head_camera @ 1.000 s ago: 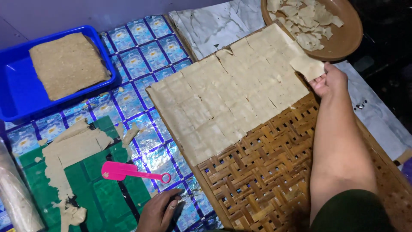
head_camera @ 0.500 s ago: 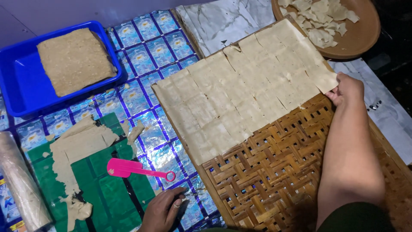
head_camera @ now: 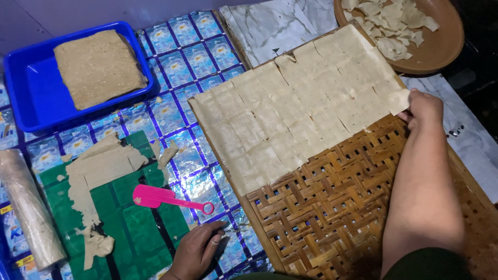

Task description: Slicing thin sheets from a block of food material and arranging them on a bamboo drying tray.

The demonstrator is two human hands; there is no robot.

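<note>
Pressing its fingers on the last dough square (head_camera: 395, 98) at the sheet's 3 o'clock corner, the right hand (head_camera: 423, 110) has a loosely curled grip, touching rather than clasping it. The cut dough squares (head_camera: 295, 114) cover the upper part of the woven bamboo tray (head_camera: 332, 218). At 7 o'clock the left hand (head_camera: 197, 251) rests flat, fingers relaxed and holding nothing, just below the pink cutter (head_camera: 163, 198). The cutter lies on a green mat (head_camera: 129, 218) with dough scraps (head_camera: 98, 171). At 10 o'clock sits a blue tray (head_camera: 31, 88); at 1 o'clock, a brown dish (head_camera: 441, 46).
</note>
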